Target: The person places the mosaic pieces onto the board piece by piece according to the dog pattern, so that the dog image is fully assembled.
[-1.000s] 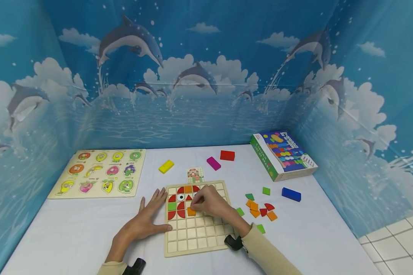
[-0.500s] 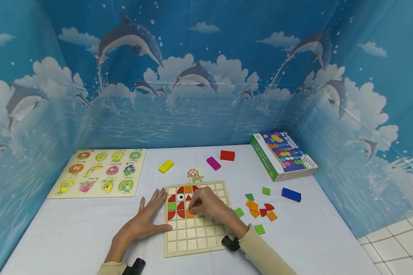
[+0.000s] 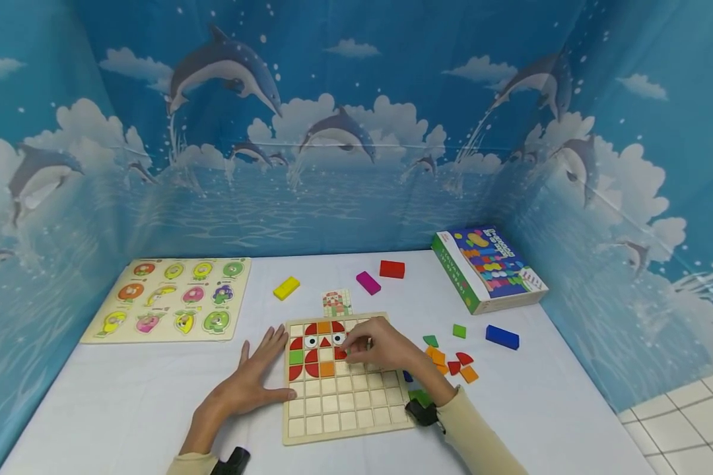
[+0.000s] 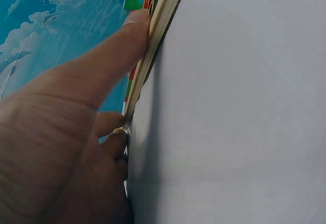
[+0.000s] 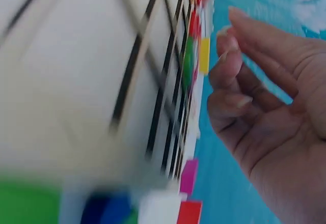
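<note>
At the grid board [image 3: 346, 401], you're likely setting a red piece [image 3: 339, 354]; right hand [image 3: 383, 345] narrow-fingered, grip unclear; left hand [image 3: 243, 387] spread wide; next, probably square it.

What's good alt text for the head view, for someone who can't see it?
A person's right hand is over a gridded board partly filled with red, orange, green and eye-patterned tiles, the left hand at its left edge. Loose pieces, blocks, a fruit board and a box lie nearby, before a dolphin backdrop.
</note>
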Demonstrator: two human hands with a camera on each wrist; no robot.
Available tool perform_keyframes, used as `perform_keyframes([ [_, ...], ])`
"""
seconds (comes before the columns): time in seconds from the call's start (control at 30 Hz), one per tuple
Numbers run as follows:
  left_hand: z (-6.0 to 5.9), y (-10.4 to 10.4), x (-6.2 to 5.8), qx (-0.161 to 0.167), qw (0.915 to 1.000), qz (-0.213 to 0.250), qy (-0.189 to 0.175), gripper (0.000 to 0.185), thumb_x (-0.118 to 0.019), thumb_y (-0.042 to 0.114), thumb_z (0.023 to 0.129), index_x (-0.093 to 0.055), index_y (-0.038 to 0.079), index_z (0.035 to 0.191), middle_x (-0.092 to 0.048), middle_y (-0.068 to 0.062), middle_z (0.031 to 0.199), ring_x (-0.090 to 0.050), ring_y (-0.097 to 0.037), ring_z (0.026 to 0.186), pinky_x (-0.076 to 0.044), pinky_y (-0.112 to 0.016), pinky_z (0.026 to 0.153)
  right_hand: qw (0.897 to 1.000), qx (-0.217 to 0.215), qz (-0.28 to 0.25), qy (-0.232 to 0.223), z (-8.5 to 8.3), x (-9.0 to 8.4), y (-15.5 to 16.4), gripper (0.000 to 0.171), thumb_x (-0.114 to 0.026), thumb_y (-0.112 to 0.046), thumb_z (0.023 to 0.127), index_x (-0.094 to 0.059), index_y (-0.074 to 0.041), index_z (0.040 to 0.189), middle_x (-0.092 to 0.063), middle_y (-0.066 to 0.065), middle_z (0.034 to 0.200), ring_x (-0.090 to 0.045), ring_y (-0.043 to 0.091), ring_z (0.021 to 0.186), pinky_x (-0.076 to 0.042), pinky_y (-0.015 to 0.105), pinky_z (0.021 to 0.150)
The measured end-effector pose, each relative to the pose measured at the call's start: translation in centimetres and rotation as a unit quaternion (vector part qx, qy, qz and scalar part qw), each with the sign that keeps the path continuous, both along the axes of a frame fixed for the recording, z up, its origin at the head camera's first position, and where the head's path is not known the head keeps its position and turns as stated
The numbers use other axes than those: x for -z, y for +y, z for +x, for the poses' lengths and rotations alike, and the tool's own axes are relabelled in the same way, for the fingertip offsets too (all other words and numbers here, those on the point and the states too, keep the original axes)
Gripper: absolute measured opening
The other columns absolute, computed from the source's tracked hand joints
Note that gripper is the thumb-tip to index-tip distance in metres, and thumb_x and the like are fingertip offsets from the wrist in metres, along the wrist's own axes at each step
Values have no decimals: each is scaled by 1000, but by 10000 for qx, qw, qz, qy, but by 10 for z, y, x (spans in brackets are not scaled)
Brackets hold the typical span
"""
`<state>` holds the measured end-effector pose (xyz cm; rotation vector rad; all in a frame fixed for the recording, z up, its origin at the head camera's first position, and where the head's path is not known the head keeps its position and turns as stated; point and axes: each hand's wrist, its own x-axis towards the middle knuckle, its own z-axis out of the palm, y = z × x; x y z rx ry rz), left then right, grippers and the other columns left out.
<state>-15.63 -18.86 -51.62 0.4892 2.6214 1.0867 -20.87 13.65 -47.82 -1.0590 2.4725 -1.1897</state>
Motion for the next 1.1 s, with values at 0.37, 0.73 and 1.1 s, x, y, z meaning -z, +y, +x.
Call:
perform_keyframes([
  [0.37, 1, -1, -1, -43, 10000, 30, -47, 118, -94, 41, 83, -23, 13, 173, -10, -8, 182, 3, -35, 168, 19, -64, 130, 9971, 709, 60, -254, 0, 0, 66, 19, -87, -6, 91, -84, -6, 109, -74, -7, 88, -62, 12, 78, -58, 24, 72],
  [0.73, 0, 1, 2, -7, 10000, -25, 2, 119, -94, 41, 83, -23, 12, 173, -10, -8, 182, 3, -35, 168, 19, -64, 130, 9865, 1553, 511, -94, -5, -4, 142, 22, -91, -9, 87, -83, -7, 106, -73, 0, 88, -61, 15, 80, -58, 22, 72],
  [1.1, 2, -1, 2, 5, 9996, 174, 221, 119, -95, 41, 81, -26, 9, 172, -14, -14, 181, -1, -40, 167, 16, -67, 129, 9789, 1646, 876, -834, 0, -6, 193, 23, -93, -7, 84, -82, -5, 104, -70, 3, 84, -59, 18, 77, -57, 21, 69],
])
